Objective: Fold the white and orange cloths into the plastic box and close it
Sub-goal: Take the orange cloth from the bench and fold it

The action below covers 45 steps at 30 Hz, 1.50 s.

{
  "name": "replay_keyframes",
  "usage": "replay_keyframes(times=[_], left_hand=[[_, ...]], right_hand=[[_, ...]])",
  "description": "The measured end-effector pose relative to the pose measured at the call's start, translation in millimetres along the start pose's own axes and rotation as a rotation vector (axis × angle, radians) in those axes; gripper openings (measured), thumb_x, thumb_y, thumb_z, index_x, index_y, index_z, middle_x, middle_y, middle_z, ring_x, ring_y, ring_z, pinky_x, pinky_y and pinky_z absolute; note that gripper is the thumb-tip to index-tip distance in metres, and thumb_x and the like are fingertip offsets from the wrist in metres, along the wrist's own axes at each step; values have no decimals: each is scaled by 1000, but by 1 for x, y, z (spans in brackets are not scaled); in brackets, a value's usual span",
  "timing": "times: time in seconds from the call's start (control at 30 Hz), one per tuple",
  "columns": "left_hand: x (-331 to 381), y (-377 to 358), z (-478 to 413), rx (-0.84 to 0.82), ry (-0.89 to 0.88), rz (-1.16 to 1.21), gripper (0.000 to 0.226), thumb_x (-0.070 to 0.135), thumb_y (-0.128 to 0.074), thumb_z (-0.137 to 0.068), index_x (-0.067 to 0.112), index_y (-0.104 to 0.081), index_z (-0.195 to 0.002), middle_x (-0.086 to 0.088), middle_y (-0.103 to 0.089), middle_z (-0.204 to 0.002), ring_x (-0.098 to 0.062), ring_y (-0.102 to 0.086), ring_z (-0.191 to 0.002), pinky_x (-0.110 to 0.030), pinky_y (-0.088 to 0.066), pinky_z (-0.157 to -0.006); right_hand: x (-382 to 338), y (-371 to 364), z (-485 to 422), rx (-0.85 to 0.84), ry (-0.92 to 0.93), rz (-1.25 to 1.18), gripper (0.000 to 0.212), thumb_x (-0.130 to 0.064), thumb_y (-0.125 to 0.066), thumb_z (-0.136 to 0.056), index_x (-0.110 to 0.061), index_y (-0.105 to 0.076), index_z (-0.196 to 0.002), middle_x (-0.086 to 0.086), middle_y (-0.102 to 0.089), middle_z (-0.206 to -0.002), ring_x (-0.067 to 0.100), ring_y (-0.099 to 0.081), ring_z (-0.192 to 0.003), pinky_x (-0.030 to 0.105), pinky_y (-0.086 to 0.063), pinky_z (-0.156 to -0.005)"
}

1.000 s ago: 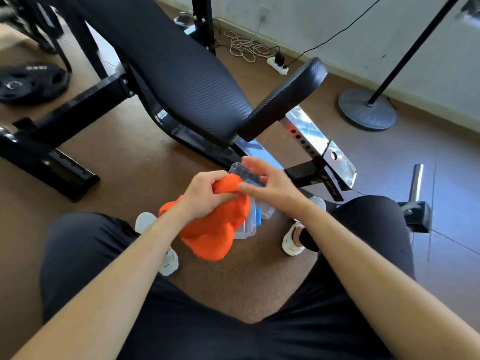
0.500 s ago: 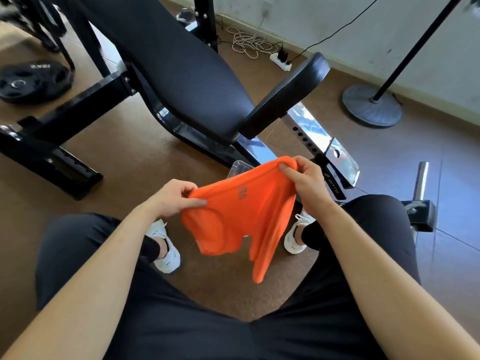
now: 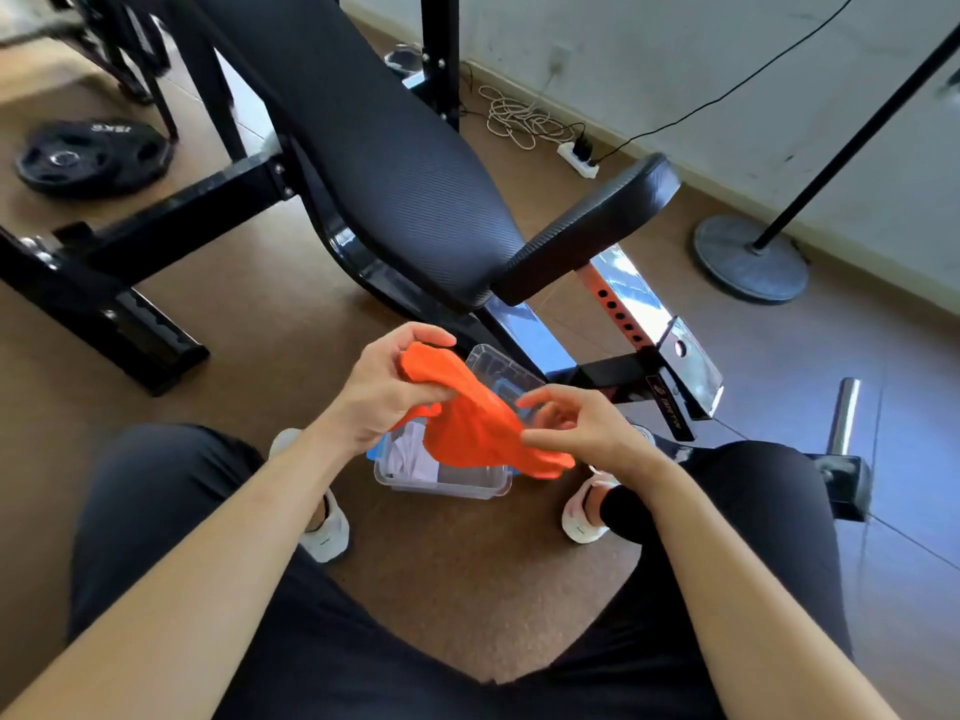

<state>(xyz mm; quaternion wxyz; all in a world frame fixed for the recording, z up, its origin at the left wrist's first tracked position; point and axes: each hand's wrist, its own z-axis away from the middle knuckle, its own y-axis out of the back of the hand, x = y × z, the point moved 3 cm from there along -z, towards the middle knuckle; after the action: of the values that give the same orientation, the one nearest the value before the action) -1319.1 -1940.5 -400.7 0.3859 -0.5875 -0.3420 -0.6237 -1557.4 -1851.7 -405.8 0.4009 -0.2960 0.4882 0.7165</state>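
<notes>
Brown, perhaps cork floor (image 3: 270, 324) under plastic box (image 3: 447, 486), black bench (image 3: 395, 163)

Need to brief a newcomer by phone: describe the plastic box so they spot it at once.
Find the black weight bench; on the brown floor in front of its seat, between the person's two white shoes, sits the plastic box. It is the only clear container, with blue clasps, its lid raised behind, a white cloth inside.

Black bench (image 3: 395, 163), weight plate (image 3: 93, 158)
</notes>
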Motion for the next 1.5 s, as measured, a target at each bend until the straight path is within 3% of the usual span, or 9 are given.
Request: replay_keyframes(times=[0.13,0.37,0.53,0.67,0.93,1.03,1.17,1.37,1.5], left_hand=[[0,-22,4,-144,-17,-31,53,-5,-85,-67,19,-64,-110,-13,-73,-92,-18,-70,-83,-38,-61,-73],[-2,-28,7,-203,23,-180,60,-6,-87,-70,9,-55,-119,-27,-72,-91,-26,-70,-77,-42,-62,-73],[-13,-19,4,-274,93,-185,48,1,-86,-75,8,-61,-115,-18,-75,-87,-23,-72,-80,-35,-61,-75],[-36,-10,1,-298,116,-376,23,12,-85,-79,19,-71,-96,-9,-75,-87,-19,-68,-79,-40,-57,-79],[-71,23,-5,-3,192,-782,2,25,-58,-64,25,-57,-63,8,-51,-54,-19,-47,-60,-37,-43,-61],[-75,35,-6,105,273,-731,10,25,-63,-77,28,-69,-70,7,-65,-59,-20,-63,-65,-32,-49,-66],[-74,33,-6,178,448,-229,13,10,-67,-89,18,-76,-86,-19,-76,-89,-21,-73,-68,-35,-63,-71],[-68,39,-9,223,385,-310,15,20,-70,-72,29,-79,-80,9,-69,-67,-13,-62,-70,-37,-53,-72],[-57,32,-7,106,330,-19,29,24,-77,-63,24,-77,-92,-2,-73,-81,-16,-64,-78,-32,-49,-76]], right_hand=[[-37,-29,-3,-36,191,-192,48,-37,-76,-86,-32,-61,-131,-6,-69,-126,14,-65,-119,40,-51,-103],[-43,-36,-3,76,156,-250,21,-22,-73,-91,-13,-71,-110,12,-74,-102,25,-73,-95,44,-60,-90],[-36,-27,-2,135,170,-467,19,-13,-70,-92,3,-68,-103,27,-71,-102,32,-71,-92,52,-58,-90],[-45,-14,3,199,229,-622,10,-17,-72,-88,-10,-70,-95,12,-74,-88,22,-71,-82,38,-60,-76],[-43,37,14,470,286,-819,19,-24,-74,-85,-11,-72,-98,15,-69,-93,28,-66,-86,43,-55,-81],[-30,52,17,580,254,-831,8,-22,-73,-86,-17,-74,-92,8,-71,-88,22,-68,-81,41,-55,-78],[-7,61,13,670,173,-748,9,-10,-69,-93,-16,-73,-88,2,-74,-84,19,-68,-78,36,-56,-71],[7,62,9,717,106,-662,8,-8,-71,-91,-15,-71,-88,-4,-72,-79,5,-69,-71,21,-56,-65],[17,63,6,757,58,-626,8,-11,-73,-91,-18,-71,-86,-2,-70,-81,2,-68,-68,19,-55,-63]])
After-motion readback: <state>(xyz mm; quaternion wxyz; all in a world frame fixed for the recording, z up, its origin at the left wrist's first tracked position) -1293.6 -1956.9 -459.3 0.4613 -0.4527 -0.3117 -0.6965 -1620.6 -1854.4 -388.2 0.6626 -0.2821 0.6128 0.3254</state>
